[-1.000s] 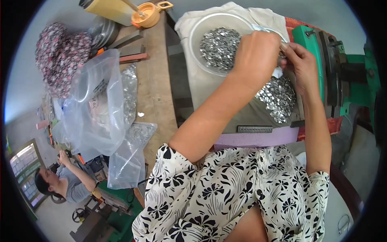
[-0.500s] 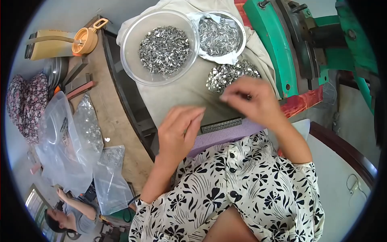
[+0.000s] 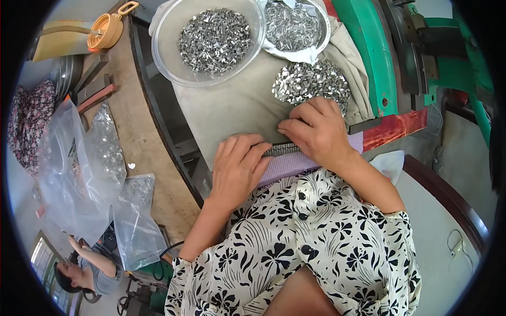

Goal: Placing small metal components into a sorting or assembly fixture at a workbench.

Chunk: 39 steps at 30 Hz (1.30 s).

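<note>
A long dark metal bar with a row of fine slots or small pieces along it [image 3: 287,149] lies along the front edge of the cloth, beside a lilac textured pad [image 3: 287,164]. My left hand [image 3: 237,166] is closed at the bar's left end, thumb and fingers against it. My right hand [image 3: 319,131] bends over the bar farther right, fingertips pinched together just above its far edge; whatever they hold is hidden. Right behind my right hand spreads a heap of small shiny metal pieces [image 3: 308,84] on the beige cloth [image 3: 221,116].
A clear round tub [image 3: 162,58] of small metal pieces and a lined bowl [image 3: 326,29] of slender metal pins stand at the back. A green machine [image 3: 369,58] rises at right. Plastic bags [image 3: 79,184] lie on the left bench [image 3: 142,131]. Another person [image 3: 100,268] sits at lower left.
Both hands have come down onto the metal bar; they were raised and apart from it. My right hand has moved away from the heap. The whole view has shifted slightly.
</note>
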### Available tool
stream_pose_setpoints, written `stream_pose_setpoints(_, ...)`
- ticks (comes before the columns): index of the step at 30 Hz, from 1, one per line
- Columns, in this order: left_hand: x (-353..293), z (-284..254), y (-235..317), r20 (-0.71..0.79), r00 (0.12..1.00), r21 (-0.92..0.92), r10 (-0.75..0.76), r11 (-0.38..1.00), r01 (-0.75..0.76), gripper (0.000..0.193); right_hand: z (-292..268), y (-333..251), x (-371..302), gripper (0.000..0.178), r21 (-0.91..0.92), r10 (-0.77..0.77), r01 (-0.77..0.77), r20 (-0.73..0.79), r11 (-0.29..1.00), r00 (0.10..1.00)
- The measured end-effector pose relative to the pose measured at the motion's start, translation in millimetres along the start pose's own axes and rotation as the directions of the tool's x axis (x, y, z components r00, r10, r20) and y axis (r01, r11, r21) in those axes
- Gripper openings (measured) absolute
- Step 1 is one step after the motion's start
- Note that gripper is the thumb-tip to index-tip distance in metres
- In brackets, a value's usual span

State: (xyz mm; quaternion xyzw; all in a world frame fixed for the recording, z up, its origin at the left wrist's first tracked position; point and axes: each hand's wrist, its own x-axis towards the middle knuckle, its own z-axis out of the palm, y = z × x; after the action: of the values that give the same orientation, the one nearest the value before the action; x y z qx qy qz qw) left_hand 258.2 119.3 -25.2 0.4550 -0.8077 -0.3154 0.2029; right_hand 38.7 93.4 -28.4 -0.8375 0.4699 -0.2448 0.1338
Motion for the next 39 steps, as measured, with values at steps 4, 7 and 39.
stream_pose_setpoints(4, -14, 15, -4, -0.208, 0.977, -0.113, -0.049, 0.993, 0.025, 0.038, 1, -2, 0, 0.017, 0.057, 0.049, -0.046, -0.063, 0.997, 0.997)
stream_pose_setpoints(7, -25, 23, -4, -0.277, 0.953, -0.163, -0.125, 0.983, 0.082, 0.037, 2, -8, 1, 0.012, 0.081, 0.131, -0.130, -0.011, 0.988, 0.991)
stream_pose_setpoints(39, -29, 37, -4, -0.391, 0.906, -0.230, -0.160, 0.970, 0.072, 0.019, 11, -30, 5, 0.014, 0.242, 0.292, -0.337, 0.206, 0.910, 0.934)
